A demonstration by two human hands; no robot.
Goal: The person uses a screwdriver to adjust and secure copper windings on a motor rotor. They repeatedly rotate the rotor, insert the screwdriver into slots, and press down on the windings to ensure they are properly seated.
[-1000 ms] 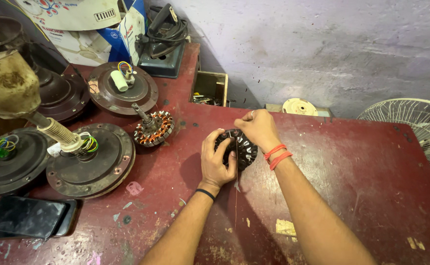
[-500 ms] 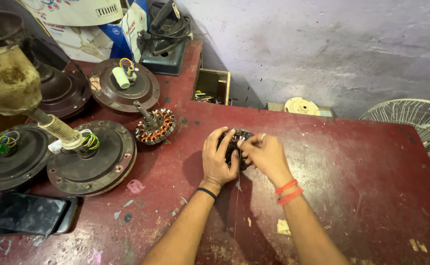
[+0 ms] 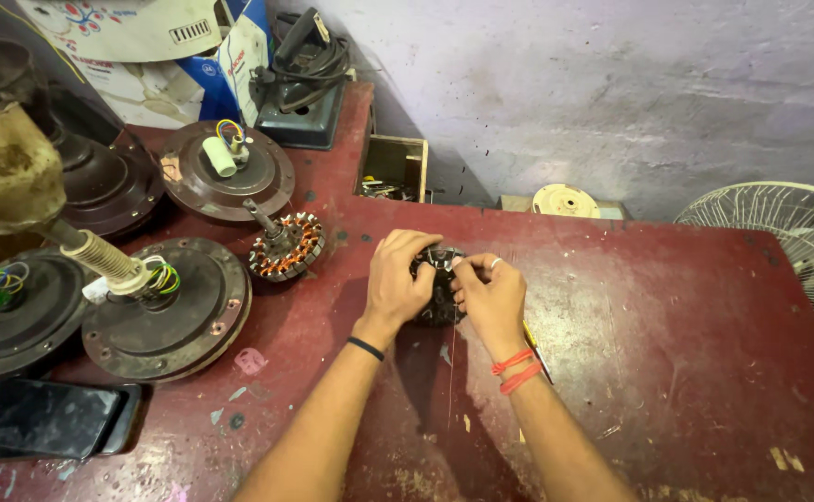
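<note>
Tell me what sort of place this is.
Probably a small fan repair workshop. Opened ceiling fan motor housings lie on a worn red table, a copper-wound stator sits beside them, and both hands, left hand and right hand, hold a dark stator core.

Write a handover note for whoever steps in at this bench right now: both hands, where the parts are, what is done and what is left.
Left hand: closed over the left side of the dark stator core, steadying it on the red bench.
Right hand: fingers pinching at the top of the core; a thin wire runs from it toward the person.
Nearby: a stator with copper windings lies left of the hands, motor housings beyond it, a phone at the near left edge.
Done: the core shows no copper that I can see.
Left: apparently the winding itself; progress is hidden under the hands.
</note>
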